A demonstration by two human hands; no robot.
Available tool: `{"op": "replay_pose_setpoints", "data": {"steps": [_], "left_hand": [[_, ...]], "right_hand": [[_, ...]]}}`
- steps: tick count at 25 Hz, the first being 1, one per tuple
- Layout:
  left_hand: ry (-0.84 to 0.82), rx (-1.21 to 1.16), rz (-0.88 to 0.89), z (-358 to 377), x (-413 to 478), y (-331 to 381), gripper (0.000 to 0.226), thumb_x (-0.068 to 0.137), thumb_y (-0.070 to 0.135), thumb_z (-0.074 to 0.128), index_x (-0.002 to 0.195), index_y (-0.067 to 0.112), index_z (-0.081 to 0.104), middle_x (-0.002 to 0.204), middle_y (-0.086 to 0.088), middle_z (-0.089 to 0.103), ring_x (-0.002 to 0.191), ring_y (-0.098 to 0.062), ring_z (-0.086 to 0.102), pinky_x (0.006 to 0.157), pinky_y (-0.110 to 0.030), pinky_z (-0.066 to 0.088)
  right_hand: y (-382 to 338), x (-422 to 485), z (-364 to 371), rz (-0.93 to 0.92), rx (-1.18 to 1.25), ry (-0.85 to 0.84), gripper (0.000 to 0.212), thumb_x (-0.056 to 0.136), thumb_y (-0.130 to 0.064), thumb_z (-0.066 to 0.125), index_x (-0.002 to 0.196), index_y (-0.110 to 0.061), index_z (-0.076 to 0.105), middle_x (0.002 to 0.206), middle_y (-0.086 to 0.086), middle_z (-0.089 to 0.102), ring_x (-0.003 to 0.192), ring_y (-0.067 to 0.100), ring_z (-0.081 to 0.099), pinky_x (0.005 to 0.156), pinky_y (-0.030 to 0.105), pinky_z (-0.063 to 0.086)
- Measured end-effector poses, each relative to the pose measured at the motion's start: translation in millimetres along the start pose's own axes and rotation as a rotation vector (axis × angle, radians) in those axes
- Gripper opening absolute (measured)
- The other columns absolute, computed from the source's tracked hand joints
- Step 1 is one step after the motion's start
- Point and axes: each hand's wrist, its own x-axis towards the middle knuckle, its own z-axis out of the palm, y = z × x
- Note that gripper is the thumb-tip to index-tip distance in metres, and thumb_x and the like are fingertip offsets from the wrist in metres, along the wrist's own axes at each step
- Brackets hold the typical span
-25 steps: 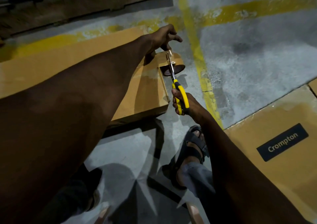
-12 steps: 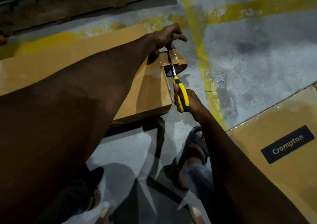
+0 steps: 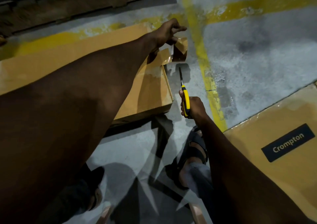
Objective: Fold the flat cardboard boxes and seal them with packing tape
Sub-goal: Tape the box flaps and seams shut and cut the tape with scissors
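tape roll (image 3: 180,52) pinched under left hand (image 3: 167,32) (right hand (image 3: 195,108): scissors (image 3: 185,95))

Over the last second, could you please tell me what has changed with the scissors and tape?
The right hand drew the yellow-handled scissors back toward the person; their blades, earlier at the packing tape roll, now sit clear of it. The left hand still holds the roll at the end of the cardboard box.

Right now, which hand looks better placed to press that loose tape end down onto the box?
Left, probably. The left hand is right above the loose tape end at the box corner, though it holds the tape roll. The right hand grips the scissors over the floor.
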Motion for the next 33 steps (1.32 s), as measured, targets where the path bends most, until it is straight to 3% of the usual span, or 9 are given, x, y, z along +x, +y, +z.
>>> {"op": "replay_pose_setpoints", "data": {"steps": [3, 6, 9, 12, 16, 20, 24, 26, 33], "left_hand": [[0.180, -0.164, 0.079, 4, -7, 16, 0.040, 0.103, 0.018, 0.023, 0.133, 0.004, 0.047, 0.141, -0.009, 0.050, 0.066, -0.014, 0.041, 0.071, -0.023, 0.043], [0.226, -0.338, 0.105, -1, -36, 40, 0.040, 0.104, 0.021, 0.022, 0.131, 0.003, 0.047, 0.146, -0.014, 0.045, 0.061, -0.013, 0.040, 0.050, -0.015, 0.039], [0.249, -0.288, 0.072, -23, -89, 51, 0.052, 0.102, 0.039, 0.019, 0.139, 0.019, 0.050, 0.139, -0.012, 0.052, 0.084, -0.016, 0.054, 0.080, -0.028, 0.041], [0.307, -0.272, 0.034, -65, -145, 47, 0.051, 0.098, 0.045, 0.021, 0.133, 0.032, 0.056, 0.117, -0.004, 0.058, 0.106, -0.019, 0.049, 0.095, -0.047, 0.030], [0.442, -0.350, 0.048, -118, -206, 12, 0.049, 0.097, 0.038, 0.022, 0.132, 0.028, 0.056, 0.084, 0.006, 0.063, 0.081, -0.010, 0.049, 0.075, -0.030, 0.031], [0.495, -0.392, 0.017, -150, -242, -38, 0.049, 0.094, 0.044, 0.024, 0.123, 0.030, 0.061, 0.126, -0.002, 0.063, 0.102, -0.020, 0.053, 0.082, -0.036, 0.037], [0.565, -0.521, 0.052, -169, -243, -34, 0.049, 0.090, 0.051, 0.027, 0.115, 0.033, 0.065, 0.106, -0.001, 0.064, 0.113, -0.026, 0.053, 0.085, -0.038, 0.040], [0.592, -0.539, 0.057, -170, -243, -35, 0.050, 0.093, 0.050, 0.024, 0.121, 0.033, 0.062, 0.128, -0.007, 0.061, 0.117, -0.028, 0.053, 0.087, -0.040, 0.043], [0.616, -0.549, 0.032, -185, -240, -52, 0.053, 0.094, 0.048, 0.024, 0.131, 0.030, 0.056, 0.135, -0.001, 0.058, 0.119, -0.034, 0.053, 0.096, -0.051, 0.043]], "right_hand": [[-9, 1, -1, -0.020, -0.070, 0.200, 0.036, 0.096, -0.038, 0.059, 0.086, -0.006, 0.075, 0.056, 0.003, 0.059, 0.050, 0.019, 0.058, 0.058, 0.035, 0.050], [-39, -9, 10, -0.086, -0.255, 0.483, 0.068, 0.099, -0.062, 0.030, 0.084, -0.006, 0.066, 0.080, 0.012, 0.072, 0.081, 0.032, 0.069, 0.077, 0.043, 0.054], [-78, -42, 29, -0.301, -0.408, 0.604, 0.071, 0.099, -0.062, 0.023, 0.100, -0.004, 0.065, 0.097, 0.018, 0.069, 0.094, 0.036, 0.063, 0.079, 0.040, 0.046], [-99, -76, 69, -0.567, -0.592, 0.518, 0.055, 0.097, -0.056, 0.040, 0.109, -0.007, 0.063, 0.102, 0.017, 0.066, 0.098, 0.039, 0.062, 0.078, 0.042, 0.047], [-99, -95, 150, -0.687, -0.922, 0.337, 0.043, 0.092, -0.046, 0.060, 0.120, -0.013, 0.059, 0.110, 0.013, 0.064, 0.103, 0.035, 0.063, 0.082, 0.039, 0.049], [-81, -84, 188, -0.595, -1.001, 0.298, 0.035, 0.088, -0.037, 0.064, 0.111, -0.013, 0.055, 0.107, 0.013, 0.065, 0.101, 0.038, 0.063, 0.080, 0.041, 0.050], [-71, -72, 195, -0.680, -1.116, 0.443, 0.042, 0.094, -0.049, 0.048, 0.106, -0.013, 0.064, 0.109, 0.014, 0.056, 0.104, 0.036, 0.050, 0.076, 0.044, 0.046], [-75, -61, 196, -0.723, -1.077, 0.511, 0.040, 0.094, -0.042, 0.045, 0.104, -0.010, 0.065, 0.110, 0.014, 0.056, 0.106, 0.035, 0.049, 0.078, 0.045, 0.047], [-63, -13, 156, -0.602, -1.133, 0.397, 0.065, 0.104, -0.043, 0.024, 0.152, 0.000, 0.024, 0.161, 0.023, 0.013, 0.150, 0.037, 0.006, 0.121, 0.049, 0.008]]}}
